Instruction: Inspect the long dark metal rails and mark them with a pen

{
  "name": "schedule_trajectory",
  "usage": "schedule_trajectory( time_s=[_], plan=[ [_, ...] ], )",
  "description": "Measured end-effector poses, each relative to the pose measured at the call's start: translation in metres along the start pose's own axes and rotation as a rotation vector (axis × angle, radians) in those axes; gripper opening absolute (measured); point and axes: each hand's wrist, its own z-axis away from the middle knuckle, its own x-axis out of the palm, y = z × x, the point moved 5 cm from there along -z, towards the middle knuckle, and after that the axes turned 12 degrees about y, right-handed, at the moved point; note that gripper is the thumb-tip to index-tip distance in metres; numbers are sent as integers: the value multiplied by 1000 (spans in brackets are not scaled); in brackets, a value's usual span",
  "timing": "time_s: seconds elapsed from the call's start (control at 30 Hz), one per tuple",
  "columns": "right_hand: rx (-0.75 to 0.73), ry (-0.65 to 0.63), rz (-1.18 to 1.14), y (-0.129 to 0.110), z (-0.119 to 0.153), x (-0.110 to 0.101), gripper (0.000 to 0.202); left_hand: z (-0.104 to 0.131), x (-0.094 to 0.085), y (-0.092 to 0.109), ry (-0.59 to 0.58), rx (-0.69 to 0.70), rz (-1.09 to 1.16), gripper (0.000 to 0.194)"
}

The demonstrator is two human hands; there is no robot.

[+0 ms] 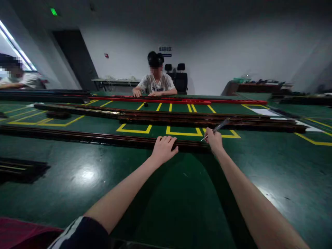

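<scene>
A broad, glossy green tabletop [64, 200] fills most of the scene, marked with yellow tape outlines [184, 133] that seem meant to give items set places. Across its middle lies a long, thin, dark bar with lengthwise ridges [103, 138], running from the left edge to a right end beside the right hand; laid crosswise, it probably gives both hands easy reach. Farther off, a thick bundle of long, dark strips [181, 121] stretches roughly parallel to it, perhaps lined up to save room. At the far side is a narrow red strip [178, 100], and behind it sits a co-worker in a pale, patterned shirt [158, 83], hands near the strip.

The left hand [164, 148] rests over the bar, fingers laid across it and thumb spread apart, likely to steady it. The right hand [214, 140] has a narrow, closed-in grip on a slim, screwdriver-like tool with a greyish, see-through handle [221, 125]. Its thin metal tip slants down toward the bar near the right end; whether they touch, I cannot tell.
</scene>
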Motion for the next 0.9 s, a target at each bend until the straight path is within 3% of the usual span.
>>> schedule_trajectory(
  time_s=[0.9],
  plan=[
    [30,-56,-85,8,-10,-8,30,-1,-1,1,0,-23,65,40]
  ],
)
